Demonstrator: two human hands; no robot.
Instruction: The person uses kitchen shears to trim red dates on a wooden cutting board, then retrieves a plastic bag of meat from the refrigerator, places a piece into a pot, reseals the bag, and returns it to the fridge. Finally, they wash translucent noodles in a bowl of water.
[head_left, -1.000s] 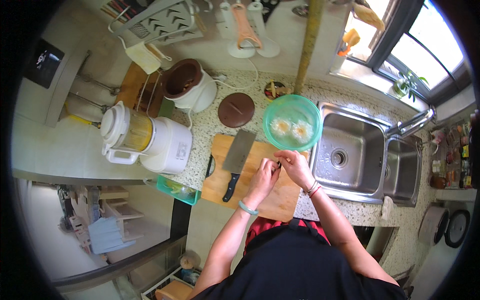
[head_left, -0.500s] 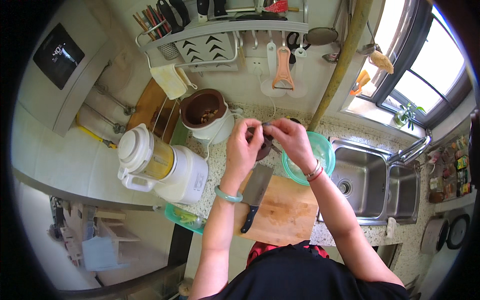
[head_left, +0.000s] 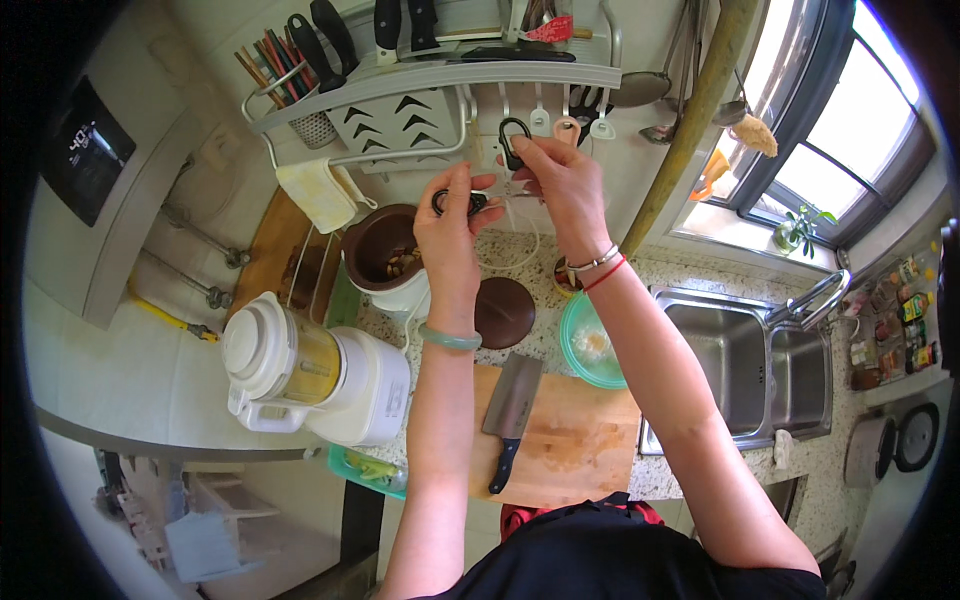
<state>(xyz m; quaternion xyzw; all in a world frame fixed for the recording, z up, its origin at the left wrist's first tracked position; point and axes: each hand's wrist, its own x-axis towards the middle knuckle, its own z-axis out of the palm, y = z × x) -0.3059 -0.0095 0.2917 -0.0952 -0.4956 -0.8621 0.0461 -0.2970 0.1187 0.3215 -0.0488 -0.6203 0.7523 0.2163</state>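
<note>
My left hand [head_left: 450, 215] is raised over the counter beside the brown-lined pot [head_left: 372, 240], its fingers closed on a small black ring-shaped piece [head_left: 440, 203]. Higher and to the right, my right hand [head_left: 563, 180] pinches a black loop-shaped piece [head_left: 506, 128]. What kind of thing these are, and whether they join, I cannot tell. Several brownish bits [head_left: 402, 262] lie inside the pot. Below my hands rests a round brown lid [head_left: 505, 312]. A cleaver [head_left: 514, 395] with a black handle lies on the wooden cutting board [head_left: 580, 440].
A green bowl [head_left: 573, 345] with whitish contents stands under my right forearm. Left of my arms is a white blender [head_left: 375, 390] holding yellowish contents. A double steel sink [head_left: 715, 350] sits at the right. Overhead runs a utensil rack [head_left: 440, 88] with hanging tools.
Both hands have risen toward the rack and moved apart from their close pinch. A black loop now shows in each, and the brown lid beneath is uncovered.
</note>
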